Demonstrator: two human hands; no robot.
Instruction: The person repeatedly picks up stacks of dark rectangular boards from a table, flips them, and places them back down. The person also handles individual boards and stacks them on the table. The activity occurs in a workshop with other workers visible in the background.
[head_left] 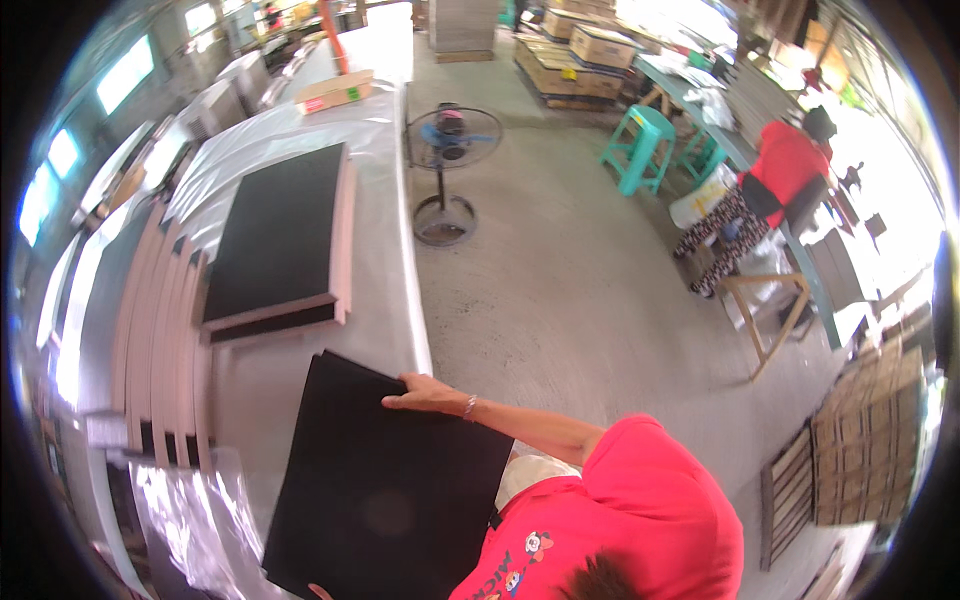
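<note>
A large flat black board (385,460) is held tilted between my hands, in front of my red shirt and over the table's near edge. My right hand (432,394), with a bracelet at the wrist, grips its far edge, thumb on the black face and fingers hidden beneath. Of my left hand (320,592) only a thumb tip shows, pressed on the board's near edge at the bottom of the picture. Beyond the board, a stack of black boards with pale pink edges (280,230) lies on the plastic-covered table (385,260).
Several pink-edged boards (160,330) stand in a row at the left, beside clear plastic film (200,520). An open carton (335,92) sits farther up the table. A floor fan (445,180), green stools (640,150), a seated person in red (785,175) and wooden crates (870,440) stand rightward.
</note>
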